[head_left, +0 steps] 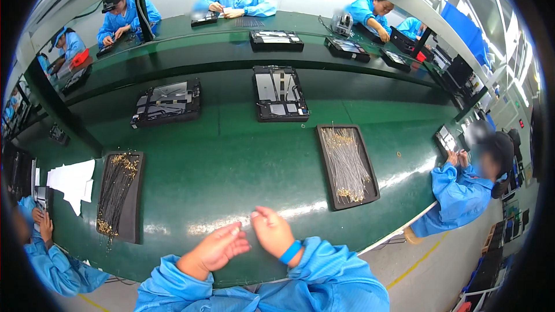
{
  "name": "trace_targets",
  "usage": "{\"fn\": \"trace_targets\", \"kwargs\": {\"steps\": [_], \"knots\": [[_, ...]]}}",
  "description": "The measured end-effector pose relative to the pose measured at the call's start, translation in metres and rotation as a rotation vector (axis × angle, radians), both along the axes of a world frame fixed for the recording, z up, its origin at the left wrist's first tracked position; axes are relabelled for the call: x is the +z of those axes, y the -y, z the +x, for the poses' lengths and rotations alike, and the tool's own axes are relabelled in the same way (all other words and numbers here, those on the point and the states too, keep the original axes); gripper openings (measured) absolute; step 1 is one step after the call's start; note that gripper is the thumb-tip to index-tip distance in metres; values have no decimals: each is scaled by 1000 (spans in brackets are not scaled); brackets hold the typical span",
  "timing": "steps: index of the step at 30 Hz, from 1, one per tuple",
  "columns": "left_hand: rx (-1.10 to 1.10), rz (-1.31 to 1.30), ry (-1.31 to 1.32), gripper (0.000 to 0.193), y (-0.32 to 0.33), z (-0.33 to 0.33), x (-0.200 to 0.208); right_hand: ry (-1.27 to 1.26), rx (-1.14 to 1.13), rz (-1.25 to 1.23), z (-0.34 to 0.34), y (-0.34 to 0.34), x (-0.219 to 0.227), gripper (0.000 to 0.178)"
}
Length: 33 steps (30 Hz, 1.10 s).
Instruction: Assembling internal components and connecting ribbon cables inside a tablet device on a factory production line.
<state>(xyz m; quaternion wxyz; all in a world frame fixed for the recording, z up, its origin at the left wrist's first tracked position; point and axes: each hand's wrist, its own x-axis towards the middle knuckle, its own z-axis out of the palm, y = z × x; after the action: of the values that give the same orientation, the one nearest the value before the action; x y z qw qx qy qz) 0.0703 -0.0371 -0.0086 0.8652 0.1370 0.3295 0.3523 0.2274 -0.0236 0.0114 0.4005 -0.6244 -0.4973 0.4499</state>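
My left hand is held above the near edge of the green table, palm turned inward. Its fingers are loosely bent, the thumb stands apart, and nothing shows in it. Close beside it, not visibly touching, is my right hand, with a blue band at the wrist. Thumb and forefinger point up and slightly apart there; the other fingers are partly hidden, and no held thing is visible. To the right lies a dark tray of grey cables with gold-coloured ends. Another dark tray, on the left, carries black cables.
Two opened black device housings lie farther back on the green table. White sheets lie at the left. Co-workers in blue sit left, right and behind a raised shelf. A frame post stands at left.
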Motion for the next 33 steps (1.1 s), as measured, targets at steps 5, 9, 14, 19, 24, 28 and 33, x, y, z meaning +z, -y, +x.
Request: {"fn": "trace_targets", "kwargs": {"steps": [5,9,14,19,24,28,33], "knots": [[-156,72,-4,32,-7,13,13,-61,168,-15,-8,0,-11,33],[-201,-43,57,33,-10,8,7,-77,205,-33,-6,-1,-3,33],[-196,-38,66,33,-9,9,8,-70,205,-28,-6,-1,-6,34],[-194,-32,65,33,-8,5,6,-87,193,-51,-9,0,-3,33],[-192,-38,60,33,-6,5,4,-85,190,-25,-9,1,-10,34],[-165,-49,29,32,-5,6,4,-26,207,-19,-10,1,-7,34],[-173,-12,48,30,-5,7,7,-53,180,-17,-11,1,8,33]]}}
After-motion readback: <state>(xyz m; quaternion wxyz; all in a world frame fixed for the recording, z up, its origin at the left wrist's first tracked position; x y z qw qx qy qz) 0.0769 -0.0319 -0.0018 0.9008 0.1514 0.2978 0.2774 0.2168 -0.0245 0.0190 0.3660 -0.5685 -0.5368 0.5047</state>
